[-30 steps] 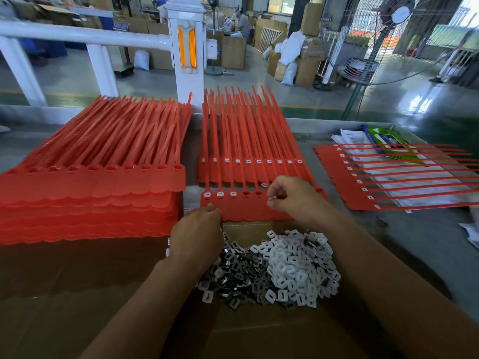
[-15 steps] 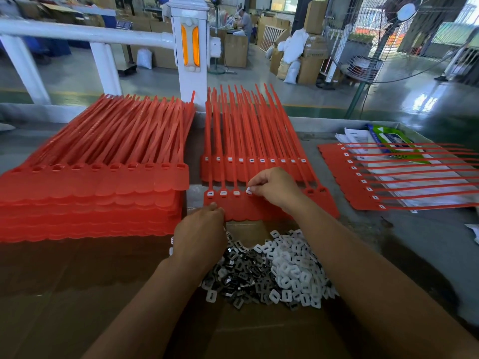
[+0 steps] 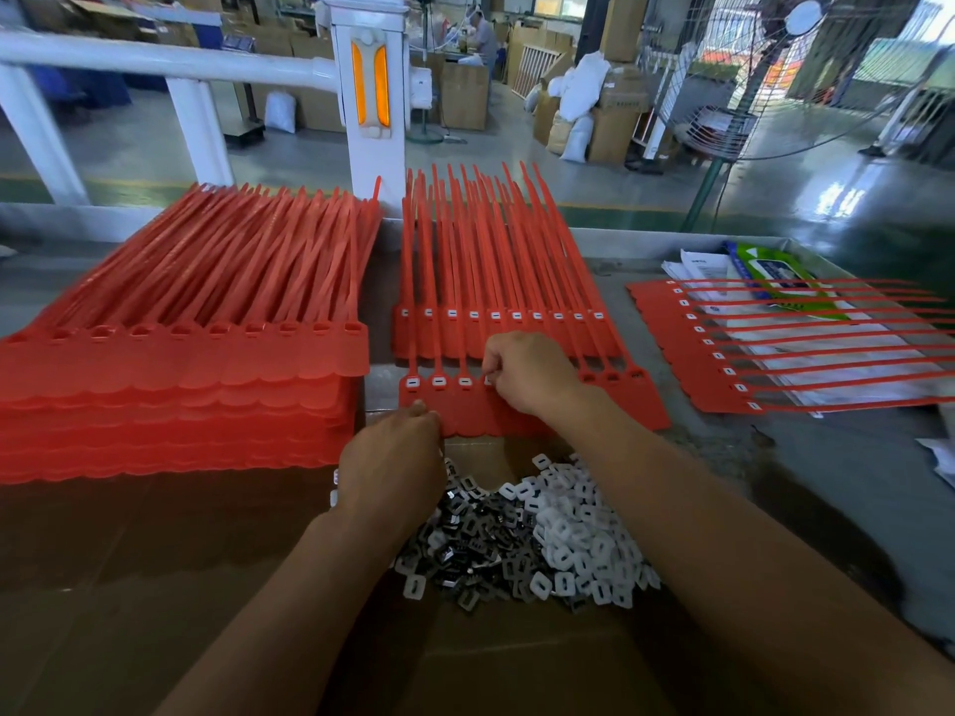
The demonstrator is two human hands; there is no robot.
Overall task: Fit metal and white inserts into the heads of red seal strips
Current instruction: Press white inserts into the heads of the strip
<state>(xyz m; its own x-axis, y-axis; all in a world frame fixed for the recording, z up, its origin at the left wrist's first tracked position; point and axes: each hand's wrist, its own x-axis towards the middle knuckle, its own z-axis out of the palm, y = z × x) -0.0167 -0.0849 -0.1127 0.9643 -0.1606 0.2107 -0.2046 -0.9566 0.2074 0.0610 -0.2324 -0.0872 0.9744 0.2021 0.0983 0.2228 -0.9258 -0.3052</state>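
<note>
One left hand [image 3: 393,457], one right hand [image 3: 527,372], four batches of red seal strips [image 3: 181,369], one heap of inserts [image 3: 548,534], one fan [image 3: 798,18].

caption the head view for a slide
Right hand presses an insert into a red strip; left hand touches its edge.

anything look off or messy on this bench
Nothing damaged. The insert pile sprawls loose on the cardboard, metal and white pieces mingling in the middle, and the right-hand strip sheet lies across papers and a green packet.
</note>
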